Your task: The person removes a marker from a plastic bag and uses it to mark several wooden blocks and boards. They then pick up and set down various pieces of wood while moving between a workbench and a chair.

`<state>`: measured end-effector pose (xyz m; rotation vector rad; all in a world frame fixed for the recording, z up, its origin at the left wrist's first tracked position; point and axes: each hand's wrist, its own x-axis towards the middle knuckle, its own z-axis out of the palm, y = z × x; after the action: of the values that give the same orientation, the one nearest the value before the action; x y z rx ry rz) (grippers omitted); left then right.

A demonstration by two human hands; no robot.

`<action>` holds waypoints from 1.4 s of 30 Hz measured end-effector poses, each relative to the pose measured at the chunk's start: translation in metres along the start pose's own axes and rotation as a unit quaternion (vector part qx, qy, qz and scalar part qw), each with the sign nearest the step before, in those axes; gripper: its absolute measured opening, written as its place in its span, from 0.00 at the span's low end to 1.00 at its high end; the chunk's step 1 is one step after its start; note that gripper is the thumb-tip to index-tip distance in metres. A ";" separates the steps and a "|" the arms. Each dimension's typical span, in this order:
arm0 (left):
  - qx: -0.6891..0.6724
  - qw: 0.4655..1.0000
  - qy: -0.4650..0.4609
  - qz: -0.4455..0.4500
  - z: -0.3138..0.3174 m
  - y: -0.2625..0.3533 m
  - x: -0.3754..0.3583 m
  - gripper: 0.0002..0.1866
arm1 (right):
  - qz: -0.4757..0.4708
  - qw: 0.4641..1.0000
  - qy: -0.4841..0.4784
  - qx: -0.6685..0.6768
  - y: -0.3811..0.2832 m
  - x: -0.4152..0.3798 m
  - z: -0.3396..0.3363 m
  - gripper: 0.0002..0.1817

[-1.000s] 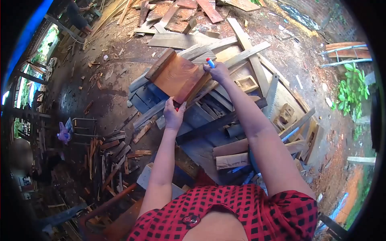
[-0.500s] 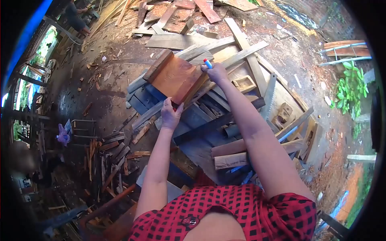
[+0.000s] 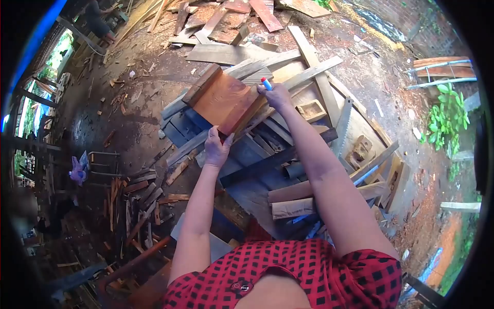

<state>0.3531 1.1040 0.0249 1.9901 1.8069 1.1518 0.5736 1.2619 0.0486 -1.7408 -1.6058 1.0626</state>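
Note:
A reddish-brown wooden piece (image 3: 222,98), a flat panel with thick raised strips along two opposite sides, is tilted over the pile in front of me. My left hand (image 3: 217,148) grips its near corner, thumb on top; something small and dark red shows by the thumb. At the far end of the right-hand strip is my right hand (image 3: 278,96), closed round a marker (image 3: 266,84) with a blue body and red end pointing up. The right fingers are right at the strip's edge, partly hidden behind the hand.
Planks (image 3: 321,85) lie crossed beyond and beside my hands. A handsaw (image 3: 343,123) rests at the right, near a small wooden box (image 3: 311,110) and a carved block (image 3: 361,150). Scrap wood (image 3: 141,201) is heaped at left. A person (image 3: 98,23) is at the far upper left.
The view has shifted very slightly. Both hands keep their hold on the wooden piece and marker, with almost no movement.

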 end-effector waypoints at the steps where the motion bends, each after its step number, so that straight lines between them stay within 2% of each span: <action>1: -0.001 1.000 -0.002 0.000 0.000 0.000 -0.001 0.22 | 0.005 1.000 0.000 -0.003 -0.001 -0.001 -0.001 0.26; 4: 0.020 1.000 0.011 0.011 -0.001 0.009 0.001 0.21 | 0.002 0.998 -0.007 -0.068 -0.007 -0.001 -0.006 0.27; 6: -0.016 0.998 -0.023 -0.053 -0.007 0.017 0.003 0.21 | 0.033 0.996 -0.012 -0.086 -0.006 0.003 -0.013 0.28; 8: -0.023 0.998 -0.033 -0.048 -0.006 0.014 0.003 0.23 | 0.052 0.993 -0.074 -0.081 -0.017 -0.011 -0.037 0.28; 10: -0.021 1.000 0.021 0.004 -0.006 0.013 0.001 0.27 | 0.045 0.997 -0.058 -0.015 -0.009 -0.017 -0.061 0.27; 12: -0.046 0.999 0.018 -0.021 -0.008 0.019 -0.005 0.31 | 0.015 0.998 -0.053 -0.040 0.003 -0.036 -0.098 0.25; 14: -0.080 0.985 -0.011 -0.150 -0.021 0.039 -0.009 0.33 | 0.027 0.996 -0.061 -0.059 0.030 -0.053 -0.132 0.23; 16: -0.062 0.984 -0.001 -0.167 -0.022 0.035 -0.023 0.33 | 0.055 0.980 -0.049 -0.183 0.058 -0.076 -0.163 0.20; 17: -0.041 0.982 0.009 -0.185 -0.023 0.035 -0.032 0.33 | 0.098 0.977 -0.044 -0.184 0.073 -0.087 -0.173 0.19; 18: -0.042 0.982 0.009 -0.183 -0.025 0.043 -0.041 0.33 | 0.140 0.972 -0.039 -0.183 0.090 -0.098 -0.178 0.18; 20: 0.057 0.979 -0.183 -0.068 -0.026 0.069 -0.062 0.35 | 0.173 0.977 -0.026 -0.123 0.119 -0.122 -0.184 0.18; 22: 0.117 0.969 -0.220 0.010 -0.018 0.090 -0.076 0.35 | 0.197 0.975 -0.025 -0.098 0.136 -0.139 -0.174 0.18; 24: 0.142 0.962 -0.235 0.007 -0.008 0.099 -0.078 0.32 | 0.219 0.973 -0.019 -0.074 0.149 -0.141 -0.167 0.18; 26: 0.193 0.940 -0.280 0.006 0.003 0.096 -0.077 0.30 | 0.190 0.980 0.020 -0.053 0.163 -0.137 -0.157 0.17; 29: 0.198 0.939 -0.279 0.040 0.014 0.087 -0.076 0.25 | 0.160 0.985 0.060 -0.037 0.187 -0.127 -0.147 0.16; 31: 0.194 0.942 -0.268 0.056 0.014 0.083 -0.076 0.23 | 0.134 0.986 0.083 -0.047 0.173 -0.129 -0.144 0.15; 33: 0.154 0.946 -0.274 0.074 0.009 0.079 -0.076 0.20 | 0.188 0.977 0.076 0.065 0.145 -0.137 -0.143 0.12; 37: 0.144 0.953 -0.261 0.061 -0.013 0.070 -0.082 0.20 | 0.142 0.973 0.065 0.168 0.117 -0.128 -0.123 0.10; 40: 0.125 0.961 -0.247 0.004 -0.043 0.069 -0.084 0.21 | 0.103 0.977 -0.002 0.188 0.078 -0.116 -0.116 0.11; 42: 0.133 0.945 -0.289 -0.077 -0.064 0.070 -0.078 0.22 | 0.100 0.977 -0.021 0.185 0.053 -0.108 -0.106 0.11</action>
<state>0.3675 0.9955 0.0810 1.9907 1.8054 0.2343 0.6936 1.1615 0.0834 -1.6537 -1.1779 1.4014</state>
